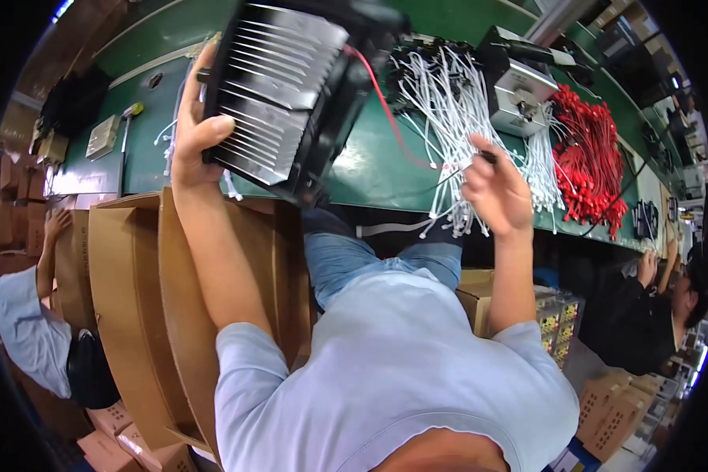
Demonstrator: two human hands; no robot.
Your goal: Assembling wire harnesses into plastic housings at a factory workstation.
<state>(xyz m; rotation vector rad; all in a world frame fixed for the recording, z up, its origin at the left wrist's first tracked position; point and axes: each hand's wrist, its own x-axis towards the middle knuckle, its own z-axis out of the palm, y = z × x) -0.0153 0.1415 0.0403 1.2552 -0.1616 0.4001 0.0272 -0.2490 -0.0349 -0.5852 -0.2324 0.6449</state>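
My left hand [197,134] grips the left edge of a black device with a silver finned heat sink [275,71], raised and tilted above the green bench. Its thumb lies over the fins. From the device a red wire [381,98] and a thin dark wire run toward my right hand [499,189]. The fingers of that hand are curled about a small black connector [488,157], partly covered and slightly blurred. Under and behind the right hand lies a bundle of white cables [448,102] with small end plugs, some hanging over the bench's front edge.
Right of the white cables stand a silver metal box [519,98] and a heap of red cables [590,157]. Open cardboard cartons [134,315] stand left of my legs. A yellow-headed tool [132,110] lies on the bench [362,165]. Other people work at both sides.
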